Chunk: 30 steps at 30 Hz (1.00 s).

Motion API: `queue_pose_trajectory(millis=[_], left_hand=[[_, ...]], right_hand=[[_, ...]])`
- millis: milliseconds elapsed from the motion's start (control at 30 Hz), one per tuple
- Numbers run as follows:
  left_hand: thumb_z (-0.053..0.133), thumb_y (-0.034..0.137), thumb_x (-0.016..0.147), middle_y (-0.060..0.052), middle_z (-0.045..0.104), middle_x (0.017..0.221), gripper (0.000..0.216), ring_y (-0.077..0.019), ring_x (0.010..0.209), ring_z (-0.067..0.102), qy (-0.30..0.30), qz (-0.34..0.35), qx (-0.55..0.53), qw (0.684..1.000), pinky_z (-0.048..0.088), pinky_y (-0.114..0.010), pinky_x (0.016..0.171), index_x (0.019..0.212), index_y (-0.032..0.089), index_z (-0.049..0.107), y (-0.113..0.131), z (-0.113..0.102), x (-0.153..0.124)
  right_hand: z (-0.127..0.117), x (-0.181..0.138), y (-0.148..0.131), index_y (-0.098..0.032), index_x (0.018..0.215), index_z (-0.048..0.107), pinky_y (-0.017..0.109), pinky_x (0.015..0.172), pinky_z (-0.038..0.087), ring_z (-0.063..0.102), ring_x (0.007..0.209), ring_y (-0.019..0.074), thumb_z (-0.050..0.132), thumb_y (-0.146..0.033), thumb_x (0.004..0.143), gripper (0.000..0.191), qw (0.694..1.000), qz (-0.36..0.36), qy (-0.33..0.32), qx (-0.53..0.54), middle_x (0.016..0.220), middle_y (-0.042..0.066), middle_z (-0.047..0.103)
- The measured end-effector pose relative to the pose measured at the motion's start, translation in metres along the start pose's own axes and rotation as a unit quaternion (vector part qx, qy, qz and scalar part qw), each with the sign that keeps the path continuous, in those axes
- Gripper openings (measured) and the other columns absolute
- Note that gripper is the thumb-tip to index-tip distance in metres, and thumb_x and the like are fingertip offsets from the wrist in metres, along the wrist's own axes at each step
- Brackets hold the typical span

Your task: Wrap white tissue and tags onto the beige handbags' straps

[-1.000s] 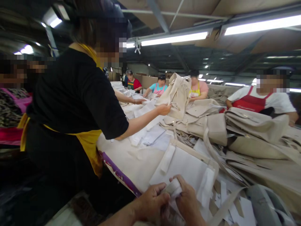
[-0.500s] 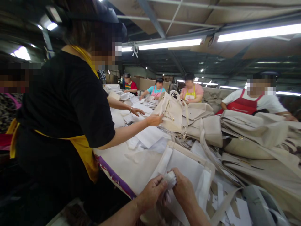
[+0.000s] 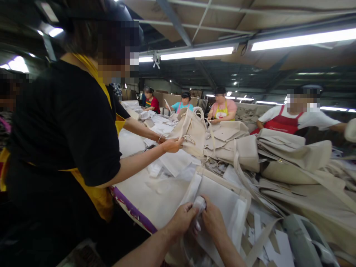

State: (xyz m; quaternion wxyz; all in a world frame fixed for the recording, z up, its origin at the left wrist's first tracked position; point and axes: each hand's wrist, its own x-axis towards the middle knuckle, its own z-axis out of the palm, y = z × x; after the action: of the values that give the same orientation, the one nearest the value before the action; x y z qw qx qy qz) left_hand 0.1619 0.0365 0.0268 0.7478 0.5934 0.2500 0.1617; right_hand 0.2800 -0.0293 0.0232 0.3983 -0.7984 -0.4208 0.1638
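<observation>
Near the bottom middle, my left hand [image 3: 183, 219] and my right hand [image 3: 213, 218] are close together. Both are closed on a small white wrapped bundle [image 3: 199, 204], whose top pokes up between the fingers. Thin, shiny wrapping hangs below it; what is inside is hidden. Directly beneath my hands lies a cream bag [image 3: 222, 190], flat on the table, with white sheeting over its face.
A co-worker in black [image 3: 69, 122] leans in from the left, gripping another cream bag [image 3: 191, 128]. Piled bags [image 3: 294, 148] cover the right side. A grey tape dispenser-like device [image 3: 303, 237] stands lower right. White paper sheets [image 3: 175, 161] lie mid-table. Several people work beyond.
My hands have drawn slightly closer around the bundle. The co-worker on the left has pulled the other bag left and now has both hands at it. The view has shifted a little.
</observation>
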Motion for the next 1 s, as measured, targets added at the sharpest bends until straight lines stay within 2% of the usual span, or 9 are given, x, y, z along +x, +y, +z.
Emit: queue_pose_trajectory(millis=[67,133,267,367,500,600,700,900,1000], left_hand=[[0.049,0.058,0.074,0.001,0.057,0.054,0.05,-0.0136,0.044,0.051,-0.015,-0.008,0.033,0.999,0.043,-0.026,0.047,0.096,0.013,0.054,0.004,-0.005,0.0],[0.049,0.052,0.076,0.0,0.058,0.062,0.041,-0.0146,0.056,0.053,-0.021,0.023,0.124,0.992,0.043,-0.027,0.056,0.09,0.014,0.06,0.01,-0.012,-0.002],[0.059,0.04,0.072,-0.001,0.056,0.081,0.025,-0.016,0.075,0.05,0.012,0.122,0.321,0.939,0.039,-0.024,0.068,0.078,0.016,0.066,0.016,-0.021,-0.003],[0.061,0.034,0.069,-0.002,0.055,0.089,0.022,-0.0172,0.085,0.05,0.017,0.139,0.296,0.945,0.038,-0.024,0.076,0.081,0.016,0.067,0.012,-0.02,0.0],[0.063,0.03,0.065,-0.001,0.06,0.087,0.027,-0.0172,0.084,0.052,-0.022,0.058,0.201,0.978,0.039,-0.024,0.076,0.086,0.014,0.069,0.008,-0.019,0.007],[0.064,0.032,0.063,0.001,0.061,0.071,0.031,-0.0153,0.07,0.053,-0.045,0.014,0.186,0.981,0.04,-0.024,0.066,0.086,0.012,0.069,0.009,-0.021,0.01],[0.066,0.034,0.061,0.002,0.059,0.063,0.029,-0.0127,0.061,0.05,-0.04,-0.011,0.181,0.983,0.038,-0.023,0.06,0.08,0.011,0.069,0.013,-0.019,0.013],[0.064,0.038,0.066,0.005,0.045,0.041,0.025,-0.0078,0.038,0.036,-0.016,-0.086,0.204,0.975,0.024,-0.02,0.042,0.06,0.014,0.06,0.02,-0.012,0.028],[0.063,0.039,0.069,0.004,0.044,0.034,0.026,-0.0069,0.03,0.031,-0.031,-0.14,0.211,0.967,0.019,-0.019,0.037,0.059,0.015,0.058,0.024,-0.01,0.038]], right_hand=[[-0.003,0.003,0.002,-0.019,0.098,0.055,0.025,0.062,0.037,0.058,0.066,0.017,0.039,-0.015,0.073,0.031,1.0,-0.009,-0.009,-0.019,0.072,0.004,0.064],[-0.002,0.007,0.005,-0.018,0.089,0.056,0.024,0.064,0.038,0.058,0.068,0.0172,0.039,-0.014,0.073,0.024,0.999,-0.01,-0.02,-0.027,0.074,0.006,0.065],[0.003,0.014,0.011,-0.018,0.076,0.057,0.024,0.066,0.04,0.059,0.076,0.0184,0.039,-0.014,0.072,0.019,0.999,0.007,-0.03,-0.026,0.08,0.008,0.067],[0.007,0.012,0.011,-0.016,0.076,0.06,0.023,0.053,0.041,0.06,0.062,0.0171,0.032,-0.017,0.076,0.028,0.998,0.037,-0.054,-0.016,0.069,0.006,0.066],[0.012,0.004,0.01,-0.015,0.073,0.063,0.024,0.044,0.038,0.055,0.043,0.016,0.027,-0.021,0.08,0.037,0.993,0.061,-0.095,-0.028,0.053,0.005,0.062],[0.007,0.001,0.011,-0.015,0.086,0.064,0.025,0.058,0.042,0.063,0.063,0.0188,0.042,-0.016,0.072,0.027,0.994,0.033,-0.083,-0.056,0.07,0.008,0.068],[-0.001,0.004,0.011,-0.019,0.101,0.06,0.028,0.07,0.04,0.062,0.082,0.0216,0.047,-0.009,0.068,0.037,0.995,0.006,-0.059,-0.082,0.084,0.009,0.068],[-0.003,0.019,0.014,-0.016,0.072,0.062,0.025,0.067,0.039,0.061,0.077,0.0183,0.05,-0.009,0.071,0.013,0.995,0.009,-0.083,-0.05,0.076,0.007,0.067],[0.002,0.024,0.02,-0.015,0.068,0.059,0.023,0.056,0.041,0.057,0.059,0.0116,0.051,-0.017,0.079,0.014,0.993,0.049,-0.108,-0.009,0.062,0.0,0.062]])
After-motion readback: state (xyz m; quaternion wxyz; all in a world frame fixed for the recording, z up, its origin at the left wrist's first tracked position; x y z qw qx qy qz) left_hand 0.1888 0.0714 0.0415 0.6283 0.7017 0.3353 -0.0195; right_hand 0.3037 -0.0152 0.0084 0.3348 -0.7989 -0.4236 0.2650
